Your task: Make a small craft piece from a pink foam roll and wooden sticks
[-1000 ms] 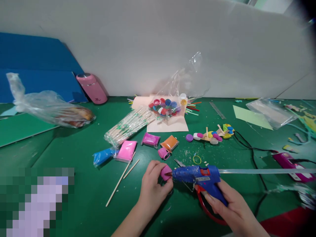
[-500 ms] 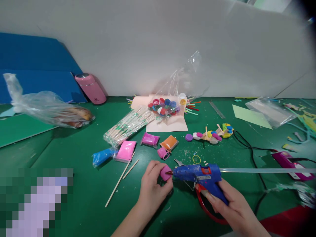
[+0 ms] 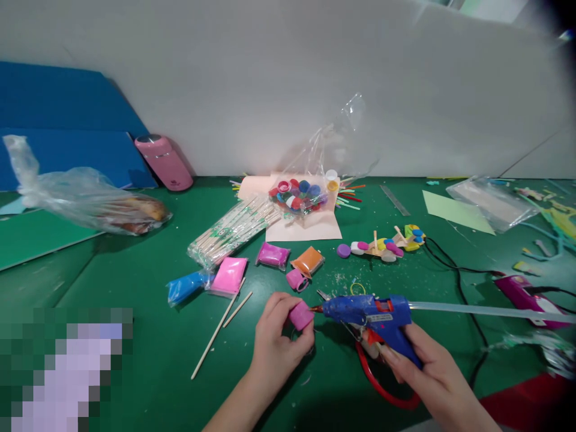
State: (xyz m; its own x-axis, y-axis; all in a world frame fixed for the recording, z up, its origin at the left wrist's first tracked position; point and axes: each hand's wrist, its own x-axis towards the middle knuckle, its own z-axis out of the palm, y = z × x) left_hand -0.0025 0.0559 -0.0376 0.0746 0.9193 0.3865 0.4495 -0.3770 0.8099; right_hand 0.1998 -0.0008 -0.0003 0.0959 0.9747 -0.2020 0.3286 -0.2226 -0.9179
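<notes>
- We're gripping the blue glue gun (image 3: 348, 308) lengthwise left-right, right hand (image 3: 436, 369) fingers clamped on its handle (image 3: 402, 345).
- We're pinching the pink piece (image 3: 301, 315) near middle, left hand (image 3: 276, 342), just left of the nozzle (image 3: 317, 309); contact: can't tell.

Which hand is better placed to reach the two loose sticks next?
Left hand, probably: nearer the sticks, though holding a pink piece. The right hand, farther off, grips the blue glue gun.
</notes>
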